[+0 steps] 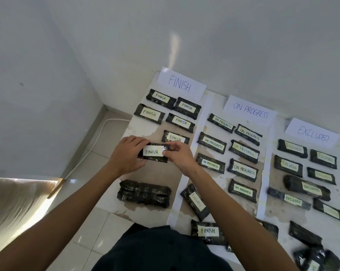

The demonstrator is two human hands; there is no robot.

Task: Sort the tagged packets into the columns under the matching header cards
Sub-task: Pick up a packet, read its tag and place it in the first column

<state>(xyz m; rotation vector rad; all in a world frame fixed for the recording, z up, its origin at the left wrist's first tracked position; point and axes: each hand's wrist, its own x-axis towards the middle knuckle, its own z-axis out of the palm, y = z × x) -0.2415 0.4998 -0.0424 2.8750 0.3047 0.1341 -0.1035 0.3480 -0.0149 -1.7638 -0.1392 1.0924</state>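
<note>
Now left hand point(126, 156), right hand point(178, 156) pinch FINISH packet point(153, 152) endwise — bare surface point(161, 174) below.

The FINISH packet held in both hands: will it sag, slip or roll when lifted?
The packet is probably fairly stiff: it shows a straight slab shape between the left hand and right hand. Its glossy dark wrap may be slippery. Flat and rectangular, it is unlikely to roll.

views: one, head | from: above the near edge of the tabletop point(141, 132), wide-angle | facing: forward and down, toward the header cards point(180, 83) along the far edge by the wall point(243, 45) | range: near, tabletop fills the right and lower frame, skewed diagonally
</note>
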